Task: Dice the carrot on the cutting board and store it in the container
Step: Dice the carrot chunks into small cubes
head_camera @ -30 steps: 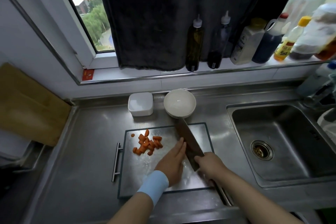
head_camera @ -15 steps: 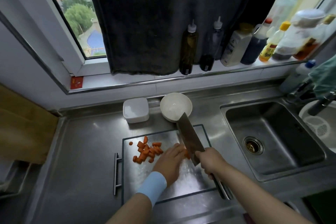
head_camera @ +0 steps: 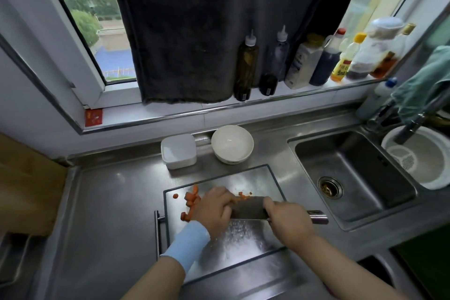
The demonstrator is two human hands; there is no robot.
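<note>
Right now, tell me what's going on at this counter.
A person is dicing carrot on the steel cutting board. The right hand grips the cleaver, whose blade lies across the board. The left hand, fingers curled, holds carrot pieces down beside the blade. More cut bits lie around it. The white container and a bowl stand behind the board.

Dim daylight from window (head_camera: 102, 39); soft glare on steel counter (head_camera: 109, 202); wide-angle bending at edges; slight blur.
</note>
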